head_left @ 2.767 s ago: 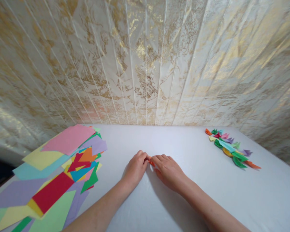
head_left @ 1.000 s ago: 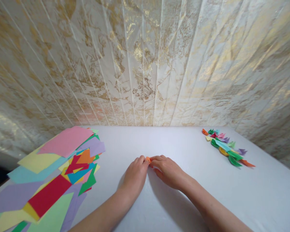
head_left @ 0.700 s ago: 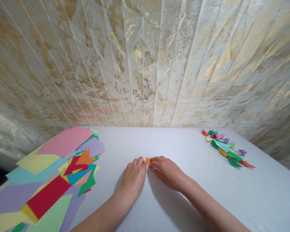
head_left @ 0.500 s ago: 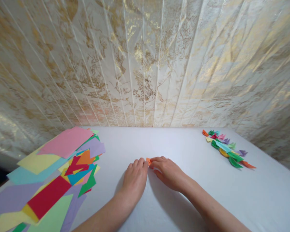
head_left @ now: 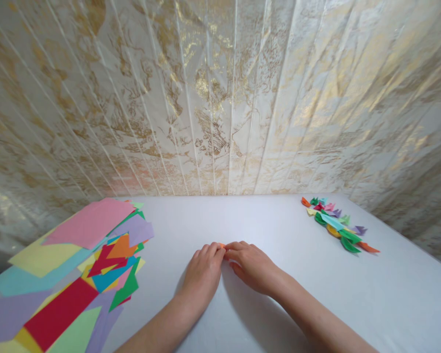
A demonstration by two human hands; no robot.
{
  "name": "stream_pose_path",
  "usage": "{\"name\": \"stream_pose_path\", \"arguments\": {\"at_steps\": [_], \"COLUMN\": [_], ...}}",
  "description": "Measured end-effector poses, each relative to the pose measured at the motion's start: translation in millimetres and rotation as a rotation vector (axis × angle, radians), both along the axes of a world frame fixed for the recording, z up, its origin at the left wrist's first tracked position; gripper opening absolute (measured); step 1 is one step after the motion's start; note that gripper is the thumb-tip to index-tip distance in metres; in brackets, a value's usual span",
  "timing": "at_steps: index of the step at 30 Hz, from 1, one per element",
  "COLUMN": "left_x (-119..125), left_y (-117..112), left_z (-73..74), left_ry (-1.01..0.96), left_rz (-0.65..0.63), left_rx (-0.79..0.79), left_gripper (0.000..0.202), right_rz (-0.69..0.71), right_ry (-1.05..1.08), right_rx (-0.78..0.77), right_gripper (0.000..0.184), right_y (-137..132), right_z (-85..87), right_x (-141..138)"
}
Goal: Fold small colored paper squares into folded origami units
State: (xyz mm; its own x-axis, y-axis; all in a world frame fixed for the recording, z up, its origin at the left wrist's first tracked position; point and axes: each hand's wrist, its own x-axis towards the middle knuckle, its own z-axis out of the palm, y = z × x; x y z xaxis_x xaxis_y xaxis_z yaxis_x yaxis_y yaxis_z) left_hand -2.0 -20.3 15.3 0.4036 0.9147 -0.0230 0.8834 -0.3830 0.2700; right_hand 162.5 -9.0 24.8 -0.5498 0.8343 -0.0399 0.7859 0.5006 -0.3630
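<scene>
My left hand [head_left: 203, 270] and my right hand [head_left: 252, 264] lie close together on the white table [head_left: 264, 304], fingertips meeting. Between the fingertips a small folded orange paper piece [head_left: 222, 245] just peeks out; most of it is hidden under the fingers. Both hands have their fingers curled and pressed down onto the piece.
A loose heap of coloured paper sheets and scraps [head_left: 69, 274] covers the table's left side. A row of several small folded paper pieces [head_left: 336, 226] lies at the far right. A cream and gold panelled wall [head_left: 220, 98] rises behind the table.
The hands have closed further over the orange piece, so less of it shows. The view has shifted slightly; the paper piles have not moved.
</scene>
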Motion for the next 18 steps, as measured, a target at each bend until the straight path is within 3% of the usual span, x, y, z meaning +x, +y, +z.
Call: {"name": "stream_pose_path", "arguments": {"at_steps": [18], "left_x": [0.1], "left_y": [-0.2], "left_z": [-2.1], "left_ry": [-0.034], "left_rz": [0.005], "left_rx": [0.003], "left_gripper": [0.038], "right_rz": [-0.07], "right_ry": [-0.09], "right_rx": [-0.037], "right_gripper": [0.045], "right_y": [-20.5], "right_z": [8.1], "right_x": [-13.9]}}
